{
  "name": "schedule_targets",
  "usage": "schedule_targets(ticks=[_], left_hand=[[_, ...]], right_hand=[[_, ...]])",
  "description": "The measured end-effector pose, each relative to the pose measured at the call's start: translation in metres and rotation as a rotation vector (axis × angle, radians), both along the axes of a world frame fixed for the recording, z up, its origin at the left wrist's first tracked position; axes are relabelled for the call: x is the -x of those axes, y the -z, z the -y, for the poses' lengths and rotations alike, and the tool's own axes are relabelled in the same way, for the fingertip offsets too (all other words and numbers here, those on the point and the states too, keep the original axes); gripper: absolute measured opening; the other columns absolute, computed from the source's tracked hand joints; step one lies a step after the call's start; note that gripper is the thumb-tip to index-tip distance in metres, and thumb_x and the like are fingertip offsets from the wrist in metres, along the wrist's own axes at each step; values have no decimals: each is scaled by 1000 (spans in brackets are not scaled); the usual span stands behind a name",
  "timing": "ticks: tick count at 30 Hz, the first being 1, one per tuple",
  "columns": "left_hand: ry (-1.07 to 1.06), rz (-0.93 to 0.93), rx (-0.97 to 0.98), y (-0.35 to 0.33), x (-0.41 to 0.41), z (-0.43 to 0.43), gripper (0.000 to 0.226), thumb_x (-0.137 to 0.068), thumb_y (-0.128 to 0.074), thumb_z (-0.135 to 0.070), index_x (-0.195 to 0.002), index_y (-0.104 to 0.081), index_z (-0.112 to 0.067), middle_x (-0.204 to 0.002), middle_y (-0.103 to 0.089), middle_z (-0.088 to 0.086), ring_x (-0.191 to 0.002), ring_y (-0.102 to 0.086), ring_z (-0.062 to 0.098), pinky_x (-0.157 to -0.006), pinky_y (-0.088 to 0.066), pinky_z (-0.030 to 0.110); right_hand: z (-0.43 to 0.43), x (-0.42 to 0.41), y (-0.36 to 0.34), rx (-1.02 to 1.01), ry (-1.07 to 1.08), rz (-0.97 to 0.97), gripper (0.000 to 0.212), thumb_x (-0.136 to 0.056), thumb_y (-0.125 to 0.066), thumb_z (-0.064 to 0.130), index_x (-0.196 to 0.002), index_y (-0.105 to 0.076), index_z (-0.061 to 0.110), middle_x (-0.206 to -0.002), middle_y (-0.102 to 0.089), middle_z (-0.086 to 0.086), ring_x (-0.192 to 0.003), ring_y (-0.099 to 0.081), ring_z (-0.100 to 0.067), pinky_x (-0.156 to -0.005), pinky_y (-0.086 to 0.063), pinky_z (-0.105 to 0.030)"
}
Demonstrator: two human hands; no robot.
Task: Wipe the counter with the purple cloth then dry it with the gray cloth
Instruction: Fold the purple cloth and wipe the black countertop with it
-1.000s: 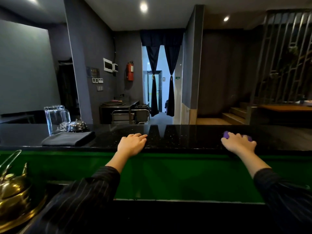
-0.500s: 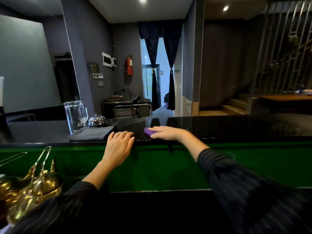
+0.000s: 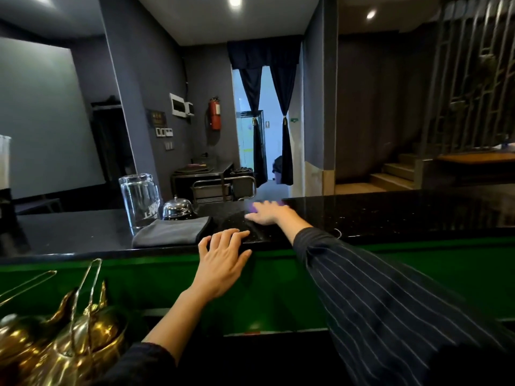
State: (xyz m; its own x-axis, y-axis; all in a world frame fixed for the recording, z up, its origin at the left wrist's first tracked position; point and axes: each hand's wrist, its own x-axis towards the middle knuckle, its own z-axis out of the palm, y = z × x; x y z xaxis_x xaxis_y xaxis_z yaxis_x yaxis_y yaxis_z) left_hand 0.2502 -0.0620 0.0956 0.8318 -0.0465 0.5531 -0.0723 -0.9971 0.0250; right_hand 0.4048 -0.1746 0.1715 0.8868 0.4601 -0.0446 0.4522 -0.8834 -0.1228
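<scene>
The black speckled counter (image 3: 390, 215) runs across the view above a green front panel. My right hand (image 3: 269, 213) lies flat on the purple cloth (image 3: 254, 207), pressing it onto the counter near its far edge; only slivers of purple show around the blurred fingers. My left hand (image 3: 224, 257) rests on the counter's near edge with fingers spread and nothing in it. A folded gray cloth (image 3: 172, 232) lies on the counter just left of my left hand, not touched.
An upturned glass mug (image 3: 139, 200) and a chrome service bell (image 3: 177, 208) stand behind the gray cloth. Brass teapots (image 3: 64, 346) with tall handles sit low at the left, below the counter. A stair and doorway lie beyond.
My right hand swept the purple cloth from the counter's right side leftward to the middle, then toward the far edge. My view shifted left; the left hand stayed on the edge.
</scene>
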Motion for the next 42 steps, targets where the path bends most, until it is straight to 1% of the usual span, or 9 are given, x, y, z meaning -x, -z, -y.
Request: schedule_targets(ticks=[4,12,16,23,26,31,35,39,42], left_hand=[[30,-2,-7,0,5,-4,72,-81,-3,-61,-142,-30,-34,-142,-36,-13,-135,-28,8,-105,-6,29],[39,-92,-71,0,2,-8,73,-81,-10,-65,-147,-13,-34,-151,-18,-11,-142,-10,8,-112,0,35],[42,-112,-86,-2,2,-8,72,-84,-22,-65,-148,-6,-35,-155,-8,-12,-145,-2,9,-115,2,39],[39,-163,-48,-9,7,-5,93,-88,-40,-63,-146,24,-29,-158,23,-6,-146,17,13,-116,7,43],[36,-193,-43,-10,9,-4,97,-88,-42,-62,-145,28,-27,-156,28,-4,-146,19,14,-117,6,45],[1,-228,-39,-14,10,0,100,-87,-46,-60,-145,28,-26,-156,29,0,-146,19,17,-116,6,46],[-13,-243,-45,-17,13,4,100,-88,-46,-58,-145,28,-24,-156,27,2,-146,18,18,-117,4,48],[38,-257,-91,-14,26,5,106,-87,-52,-52,-140,36,-26,-153,33,-2,-144,22,17,-117,5,55],[43,-294,-186,-8,35,13,109,-85,-54,-52,-141,35,-21,-151,38,0,-141,31,18,-113,12,60]], right_hand=[[-5,12,-12,-36,-362,-180,58,-102,-37,40,-154,-16,26,-161,-16,-4,-147,-18,-24,-117,-13,-37],[23,-83,-7,6,103,-143,67,-99,-27,52,-154,-12,17,-161,-16,-7,-145,-23,-31,-117,-18,-49],[-27,-78,-3,12,-13,-111,71,-97,-27,58,-155,-6,24,-163,-8,-7,-148,-13,-32,-119,-12,-51],[-8,10,-16,-164,-444,-291,51,-102,-42,31,-151,-28,29,-159,-23,0,-145,-22,-18,-116,-15,-34],[54,20,-21,-286,-375,-379,51,-96,-56,26,-145,-42,31,-153,-36,1,-136,-36,-16,-109,-27,-30],[65,12,-7,-167,75,-48,51,-102,-35,39,-151,-27,29,-159,-24,-3,-145,-24,-27,-114,-17,-47],[14,51,2,-126,-100,-37,52,-100,-27,49,-150,-26,37,-160,-24,3,-147,-20,-26,-114,-10,-60],[34,92,-4,-300,-386,-189,43,-102,-39,28,-145,-43,23,-150,-42,-3,-139,-36,-20,-112,-23,-34],[69,89,-9,-367,-314,-257,43,-100,-47,24,-143,-46,24,-150,-42,-1,-138,-36,-17,-107,-23,-27]])
